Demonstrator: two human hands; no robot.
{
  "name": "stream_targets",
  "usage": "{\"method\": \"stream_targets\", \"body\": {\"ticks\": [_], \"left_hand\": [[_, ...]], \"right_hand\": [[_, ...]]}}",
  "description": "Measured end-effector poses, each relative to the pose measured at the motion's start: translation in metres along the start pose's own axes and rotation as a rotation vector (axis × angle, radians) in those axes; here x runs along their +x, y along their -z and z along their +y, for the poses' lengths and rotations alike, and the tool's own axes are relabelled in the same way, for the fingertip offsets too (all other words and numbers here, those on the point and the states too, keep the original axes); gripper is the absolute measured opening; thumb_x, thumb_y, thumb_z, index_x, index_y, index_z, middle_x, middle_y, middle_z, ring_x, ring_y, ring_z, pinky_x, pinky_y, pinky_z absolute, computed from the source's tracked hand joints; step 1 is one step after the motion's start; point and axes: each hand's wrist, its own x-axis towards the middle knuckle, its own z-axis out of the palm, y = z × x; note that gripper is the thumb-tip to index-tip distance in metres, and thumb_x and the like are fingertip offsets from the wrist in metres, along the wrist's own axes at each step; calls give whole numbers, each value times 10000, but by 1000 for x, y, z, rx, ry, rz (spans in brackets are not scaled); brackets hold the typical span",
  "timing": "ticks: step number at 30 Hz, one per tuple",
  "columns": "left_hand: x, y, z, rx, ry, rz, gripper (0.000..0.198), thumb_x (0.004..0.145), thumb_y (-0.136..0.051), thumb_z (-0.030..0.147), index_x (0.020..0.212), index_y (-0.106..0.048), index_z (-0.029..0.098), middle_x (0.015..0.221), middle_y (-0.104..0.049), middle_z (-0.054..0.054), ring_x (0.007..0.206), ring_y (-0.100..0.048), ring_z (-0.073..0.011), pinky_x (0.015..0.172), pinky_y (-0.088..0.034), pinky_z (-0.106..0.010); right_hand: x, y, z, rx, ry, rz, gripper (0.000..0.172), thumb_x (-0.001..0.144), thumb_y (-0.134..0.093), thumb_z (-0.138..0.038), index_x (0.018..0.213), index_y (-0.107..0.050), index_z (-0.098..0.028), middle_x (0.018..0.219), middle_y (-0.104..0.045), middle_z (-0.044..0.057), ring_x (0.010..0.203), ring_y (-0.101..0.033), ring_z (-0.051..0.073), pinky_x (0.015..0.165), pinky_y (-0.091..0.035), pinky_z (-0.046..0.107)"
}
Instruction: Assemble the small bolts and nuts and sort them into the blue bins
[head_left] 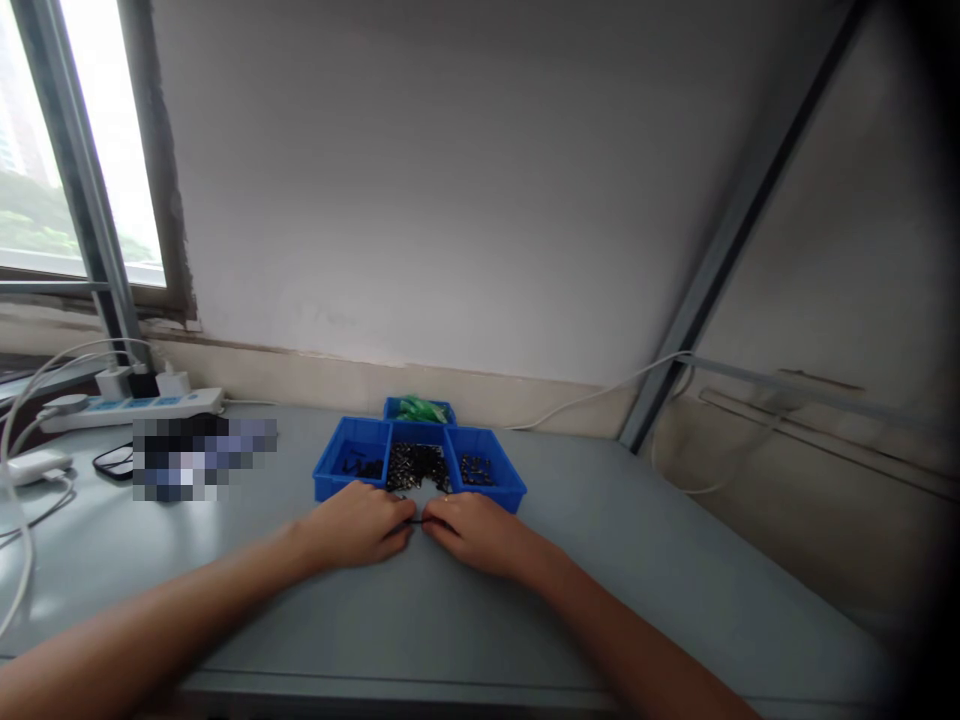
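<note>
My left hand (pixel 364 523) and my right hand (pixel 478 530) meet over the table, just in front of the blue bins. Both are closed in a pinch, and a thin black piece (pixel 418 521) spans the small gap between the fingertips. Whether it is a cord or a rod I cannot tell. Behind my left hand, the left blue bin (pixel 324 488) holds small black parts (pixel 364 467). Many small dark and shiny metal parts (pixel 411 462) lie behind the hands, partly hidden by them. In the right blue bin (pixel 512 493) are small metallic pieces (pixel 475 467).
A smaller blue bin (pixel 390 410) with green plastic (pixel 421 409) stands at the back. On the left are a white power strip (pixel 180 402), cables and a pixelated patch over dark items. A white cable (pixel 577 402) runs along the wall behind the grey table (pixel 600 560).
</note>
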Motion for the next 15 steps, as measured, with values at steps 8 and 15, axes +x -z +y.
{"method": "stream_targets", "body": {"ticks": [8, 15], "left_hand": [[0, 2, 1, -10, -2, 0, 207, 939, -523, 314, 913, -596, 121, 802, -618, -15, 698, -612, -139, 667, -525, -313], [0, 6, 3, -5, 0, -12, 196, 936, -528, 303, 906, -597, 122, 794, -618, -12, 691, -612, -137, 665, -526, -312]], "right_hand": [[-1, 2, -2, 1, 7, 17, 180, 931, -527, -295, 995, -601, -144, 967, -624, 41, 834, -614, 171, 748, -508, 367], [-1, 5, -4, 4, 13, 34, 167, 944, -491, -257, 898, -605, -144, 847, -621, 14, 786, -605, 160, 732, -487, 351]]}}
